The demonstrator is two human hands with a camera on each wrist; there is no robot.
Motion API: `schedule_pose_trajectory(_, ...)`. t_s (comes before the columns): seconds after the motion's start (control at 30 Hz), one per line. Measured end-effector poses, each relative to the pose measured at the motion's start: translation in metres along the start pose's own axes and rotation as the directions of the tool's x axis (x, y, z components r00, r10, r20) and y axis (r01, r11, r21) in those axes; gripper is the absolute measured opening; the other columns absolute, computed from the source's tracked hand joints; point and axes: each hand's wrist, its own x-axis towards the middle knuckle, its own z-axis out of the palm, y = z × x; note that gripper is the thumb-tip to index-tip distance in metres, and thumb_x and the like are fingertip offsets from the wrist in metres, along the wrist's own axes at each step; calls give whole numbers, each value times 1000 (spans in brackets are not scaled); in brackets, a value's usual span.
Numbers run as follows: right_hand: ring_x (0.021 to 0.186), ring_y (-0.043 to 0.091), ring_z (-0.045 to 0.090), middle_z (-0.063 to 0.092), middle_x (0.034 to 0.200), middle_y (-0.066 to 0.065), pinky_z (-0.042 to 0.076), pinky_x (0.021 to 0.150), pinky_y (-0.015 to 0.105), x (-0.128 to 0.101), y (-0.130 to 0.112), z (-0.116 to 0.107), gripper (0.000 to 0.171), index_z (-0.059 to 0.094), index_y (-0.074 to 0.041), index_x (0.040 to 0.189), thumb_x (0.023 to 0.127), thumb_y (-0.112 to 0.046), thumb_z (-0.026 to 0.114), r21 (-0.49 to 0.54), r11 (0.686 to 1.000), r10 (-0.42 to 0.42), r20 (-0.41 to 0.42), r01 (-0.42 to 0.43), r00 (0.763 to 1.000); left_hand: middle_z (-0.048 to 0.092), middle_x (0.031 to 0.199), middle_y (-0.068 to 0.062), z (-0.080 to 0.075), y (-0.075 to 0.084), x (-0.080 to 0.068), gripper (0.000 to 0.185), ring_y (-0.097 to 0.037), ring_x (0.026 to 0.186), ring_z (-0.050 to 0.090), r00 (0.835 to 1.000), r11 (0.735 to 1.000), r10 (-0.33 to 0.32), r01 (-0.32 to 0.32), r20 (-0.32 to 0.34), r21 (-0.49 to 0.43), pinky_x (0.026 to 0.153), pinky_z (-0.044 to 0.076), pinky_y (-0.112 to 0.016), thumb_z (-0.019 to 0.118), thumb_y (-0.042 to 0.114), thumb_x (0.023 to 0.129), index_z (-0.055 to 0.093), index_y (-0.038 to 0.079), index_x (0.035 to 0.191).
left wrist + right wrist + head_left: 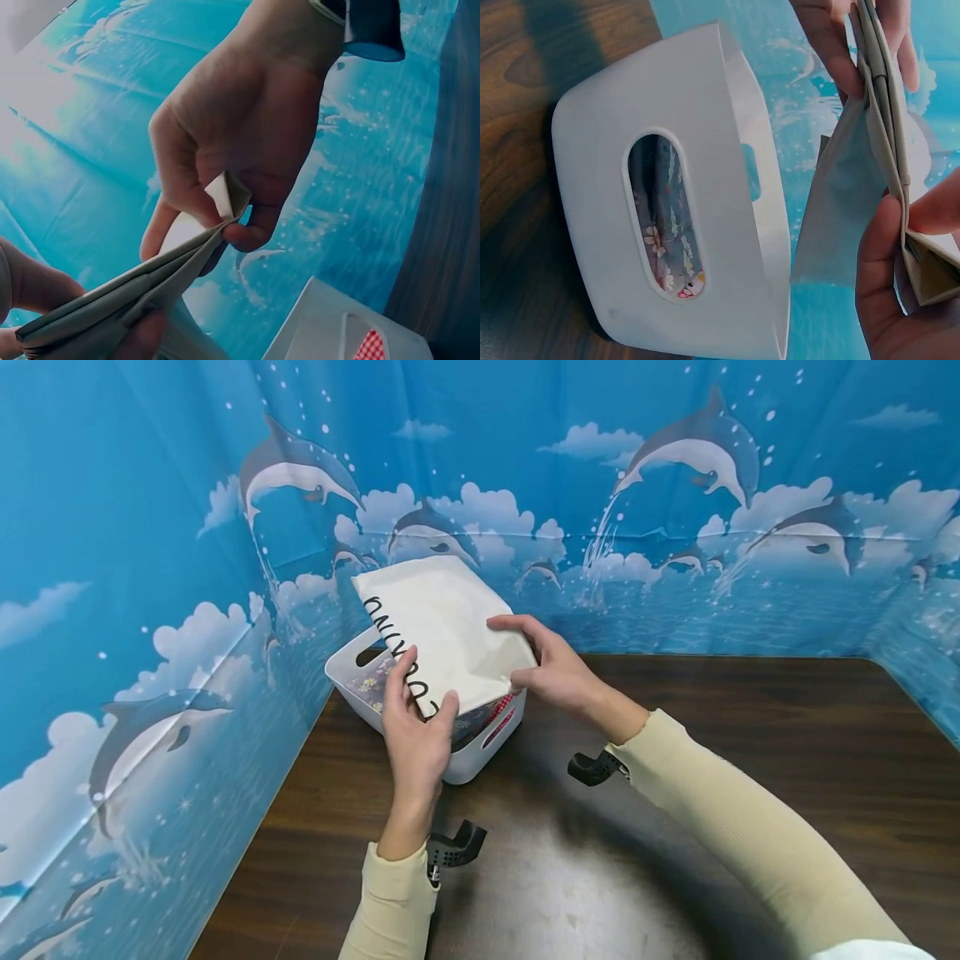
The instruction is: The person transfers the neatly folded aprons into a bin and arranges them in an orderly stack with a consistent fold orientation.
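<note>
Left hand (415, 727), right hand (551, 668) pinching folded, possibly cloth bag (442, 627), above bin (468, 760)

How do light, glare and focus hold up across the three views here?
Head view: sharp, with a pale glare patch on the dark wooden table and wide-angle bending at the edges. Left wrist view: the left hand is dim against a blown-out top-left corner. Right wrist view: the white plastic basket is evenly lit, while the folded cream cloth bag is slightly soft.

head view looks down from above, wrist views close-up, all share white basket (465, 764)
</note>
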Motion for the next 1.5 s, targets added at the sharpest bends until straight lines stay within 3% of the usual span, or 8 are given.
schedule_pose_trajectory(0.17,143,27,50,45,166,1,52,109,50,8,-4,4,74,53,-24,155,89,5,66,-16,1000,0,13,0,1000,60,146,-22,-1,2,1,70,-31,123,65,998,997,59,-57,-37,43,94,53,-18,67,-11,92,51,8,157)
schedule_pose_trajectory(0.43,141,27,51,45,166,1,52,106,48,14,-12,10,73,54,-24,154,88,5,67,-30,999,-23,30,24,999,55,154,-14,-3,8,-1,68,-28,127,64,988,989,137,-133,-66,72,100,51,-20,66,-10,92,53,8,156)
schedule_pose_trajectory(0.63,139,28,51,46,165,2,53,102,47,24,-17,18,72,54,-22,153,88,6,66,-52,998,-42,65,45,997,58,153,-14,-7,10,-3,67,-28,125,66,978,976,189,-177,-91,128,96,53,-18,66,-9,94,53,11,157)
schedule_pose_trajectory(0.77,137,29,51,43,167,3,53,95,44,32,-17,22,73,52,-21,155,88,7,64,-88,995,-33,94,41,995,59,152,-14,-9,8,-2,66,-29,126,67,974,972,193,-175,-115,156,95,54,-18,66,-8,95,54,12,156)
schedule_pose_trajectory(0.97,128,35,56,37,171,5,59,88,51,40,-15,26,79,48,-24,159,88,8,62,-98,995,46,123,-34,991,63,149,-16,-13,3,4,66,-30,127,68,978,974,157,-131,-139,185,92,53,-18,66,-8,94,55,13,156)
schedule_pose_trajectory(1.1,124,33,56,38,171,6,52,80,41,44,-15,26,80,48,-24,160,89,9,61,-129,990,70,125,-53,990,64,147,-16,-14,0,8,67,-29,126,69,979,975,137,-107,-150,193,92,53,-18,67,-9,92,56,12,155)
schedule_pose_trajectory(1.5,127,32,56,38,171,8,55,79,40,49,-10,29,79,49,-20,161,89,10,61,-158,986,69,120,-49,990,65,147,-14,-14,-8,9,66,-26,126,69,978,970,117,-74,-173,233,94,52,-17,71,-6,92,57,14,154)
